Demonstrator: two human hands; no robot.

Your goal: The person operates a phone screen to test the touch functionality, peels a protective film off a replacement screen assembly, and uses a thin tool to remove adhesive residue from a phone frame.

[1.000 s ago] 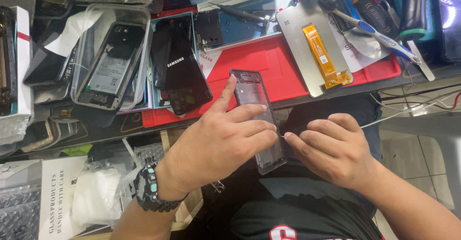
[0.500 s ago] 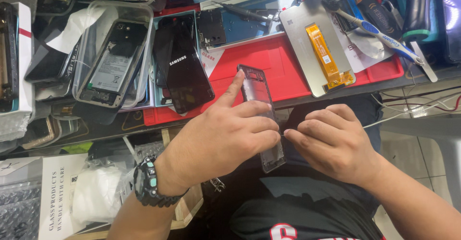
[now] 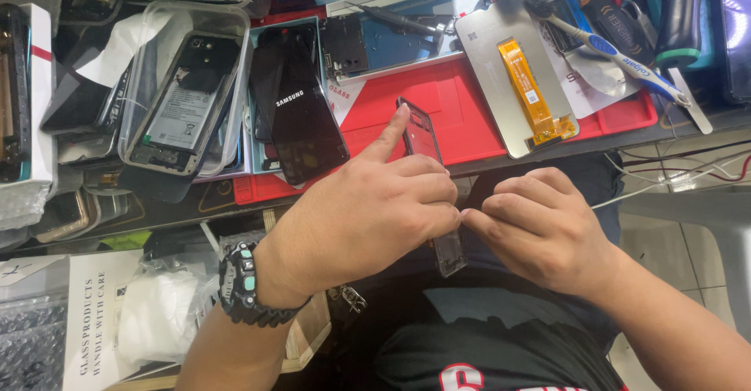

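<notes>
Phone frame [image 3: 426,136], a thin see-through piece with a dark edge, stands tilted between the two hands over the person's lap, its top end reaching up over the red mat [image 3: 461,101] at the table's edge. Most of its middle is hidden behind the left hand [image 3: 368,219]; only the top stretch and a clear bottom corner below the knuckles show. That hand wraps the frame with curled fingers, while its forefinger [image 3: 391,129] lies straight along the upper edge. The right hand [image 3: 544,230] is bunched at the frame's right side, fingertips tucked under, so whether they pinch the frame or only press on it cannot be told. A dark watch [image 3: 246,285] sits on the left wrist. On the mat lie a grey screen panel [image 3: 489,54] with an orange ribbon cable [image 3: 528,93] and a black phone back [image 3: 301,121], glossy and partly overlapped by other parts. A clear tray [image 3: 156,15] at left holds an opened phone, its insides blurred. A toothbrush [image 3: 618,58] lies at upper right, its head half lost among clutter. The table's left and top ends are cut off.
</notes>
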